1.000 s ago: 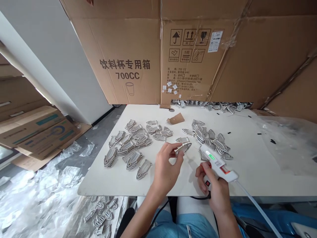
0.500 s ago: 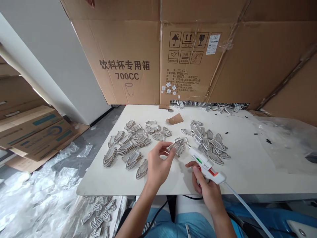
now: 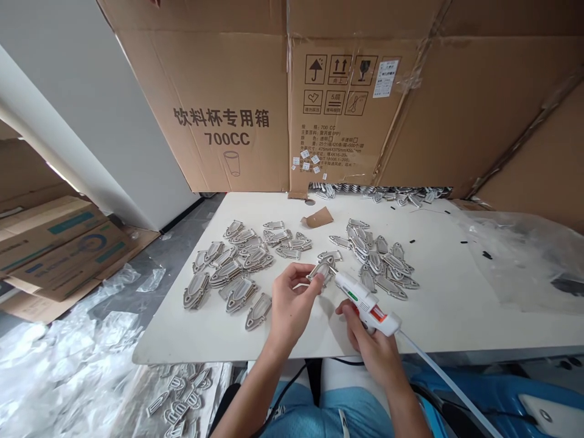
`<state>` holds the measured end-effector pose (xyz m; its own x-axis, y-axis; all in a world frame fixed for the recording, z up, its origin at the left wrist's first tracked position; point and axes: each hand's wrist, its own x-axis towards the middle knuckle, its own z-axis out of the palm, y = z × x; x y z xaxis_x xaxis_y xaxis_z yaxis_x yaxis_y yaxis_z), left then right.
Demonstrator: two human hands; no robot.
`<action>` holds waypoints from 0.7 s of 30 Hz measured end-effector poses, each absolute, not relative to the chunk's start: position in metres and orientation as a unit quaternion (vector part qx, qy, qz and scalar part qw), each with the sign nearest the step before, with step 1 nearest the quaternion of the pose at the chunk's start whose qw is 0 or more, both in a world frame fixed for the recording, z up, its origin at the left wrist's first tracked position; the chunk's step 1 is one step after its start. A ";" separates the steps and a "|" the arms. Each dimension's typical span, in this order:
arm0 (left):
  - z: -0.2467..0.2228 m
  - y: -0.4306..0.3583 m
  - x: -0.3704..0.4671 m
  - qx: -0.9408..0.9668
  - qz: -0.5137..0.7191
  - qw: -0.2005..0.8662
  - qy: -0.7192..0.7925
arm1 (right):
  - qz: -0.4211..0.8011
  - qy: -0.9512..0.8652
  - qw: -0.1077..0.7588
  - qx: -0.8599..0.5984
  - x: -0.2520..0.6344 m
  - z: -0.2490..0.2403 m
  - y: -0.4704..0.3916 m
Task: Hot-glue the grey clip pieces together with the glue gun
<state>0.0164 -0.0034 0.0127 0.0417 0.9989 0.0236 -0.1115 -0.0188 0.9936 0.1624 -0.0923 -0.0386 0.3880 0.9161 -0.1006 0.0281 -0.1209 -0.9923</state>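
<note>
My left hand pinches a small grey-and-white boat-shaped piece above the white table. In my right hand is a white glue gun, its nozzle touching or almost touching the held piece. A long pale glue stick sticks out of the gun's rear. Left of my hands lie stacks of similar pieces. Another heap lies beyond the gun on the right. One loose piece lies just behind the held one.
Tall cardboard boxes stand along the table's back edge, with more pieces beneath them. A torn cardboard scrap lies at the middle back. Clear plastic covers the right side. Below the table's left front are more parts.
The glue gun has moved left, bringing its nozzle to the piece in my left hand. The view has shifted slightly.
</note>
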 end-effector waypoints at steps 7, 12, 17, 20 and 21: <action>0.012 -0.008 0.020 0.490 0.540 0.501 0.466 | 0.368 -0.370 0.543 -0.658 0.160 -0.039 -0.091; 0.012 -0.011 0.022 0.513 0.552 0.464 0.465 | 0.394 -0.354 0.524 -0.667 0.160 -0.039 -0.091; 0.011 -0.012 0.023 0.562 0.565 0.387 0.463 | 0.420 -0.357 0.559 -0.619 0.160 -0.031 -0.088; 0.010 -0.010 0.020 0.611 0.574 0.319 0.443 | 0.447 -0.364 0.560 -0.595 0.164 -0.030 -0.085; 0.010 -0.009 0.018 0.628 0.574 0.300 0.432 | 0.455 -0.366 0.555 -0.592 0.165 -0.030 -0.085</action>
<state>0.0183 -0.0091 0.0096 -0.0310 0.8864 0.4618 0.1991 -0.4473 0.8719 0.1654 -0.0845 -0.0301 0.3173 0.9391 -0.1319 -0.0720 -0.1149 -0.9908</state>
